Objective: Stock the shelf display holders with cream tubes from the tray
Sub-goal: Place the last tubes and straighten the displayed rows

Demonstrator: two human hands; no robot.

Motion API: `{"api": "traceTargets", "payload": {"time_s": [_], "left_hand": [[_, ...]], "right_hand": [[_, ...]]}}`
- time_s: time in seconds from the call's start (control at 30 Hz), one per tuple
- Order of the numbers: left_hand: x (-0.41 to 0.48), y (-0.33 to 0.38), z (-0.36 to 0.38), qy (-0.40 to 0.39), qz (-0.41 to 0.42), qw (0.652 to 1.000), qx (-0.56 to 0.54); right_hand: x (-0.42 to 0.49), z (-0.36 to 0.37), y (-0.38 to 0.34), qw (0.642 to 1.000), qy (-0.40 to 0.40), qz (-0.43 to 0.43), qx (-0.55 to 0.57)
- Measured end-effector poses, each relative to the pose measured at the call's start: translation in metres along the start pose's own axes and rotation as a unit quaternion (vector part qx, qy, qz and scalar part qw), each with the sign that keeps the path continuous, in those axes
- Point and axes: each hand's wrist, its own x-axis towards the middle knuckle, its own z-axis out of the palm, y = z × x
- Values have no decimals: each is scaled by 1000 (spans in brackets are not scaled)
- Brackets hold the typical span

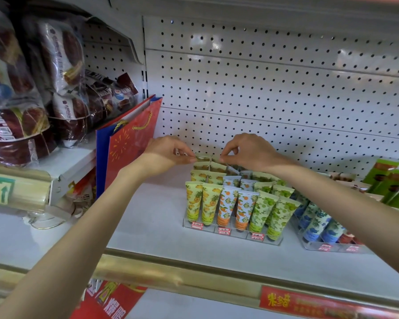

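Near the back edge of the white shelf (148,226), the left hand (168,153) has its fingers (192,159) clamped on a yellow pineapple-print cream tube (202,158). The right hand (247,150) pinches the neighbouring tube (215,160). Both tubes stand in the rear row of the clear acrylic holder (230,231). Its front row has six tubes: two yellow, two orange, two green. Open shelf lies left, toward the red paper bag (129,143).

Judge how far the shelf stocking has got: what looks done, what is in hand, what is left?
Done: the front rows of the clear holder stand full of yellow tubes, orange tubes and green tubes. In hand: the left hand and right hand each pinch a back-row tube in the yellow columns. Left: unclear; rows behind the right hand are hidden and the tray is out of view.
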Motion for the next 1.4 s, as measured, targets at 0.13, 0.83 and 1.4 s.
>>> {"api": "traceTargets", "payload": {"time_s": [0.13,0.83,1.4], "left_hand": [[5,0,5,-26,-2,999,32],[14,-6,6,-44,16,996,75],[16,-4,4,-57,23,996,66]], "right_hand": [[0,9,-1,1000,-14,-5,-11],[4,17,6,999,3,-13,32],[3,3,17,998,13,4,69]]}}
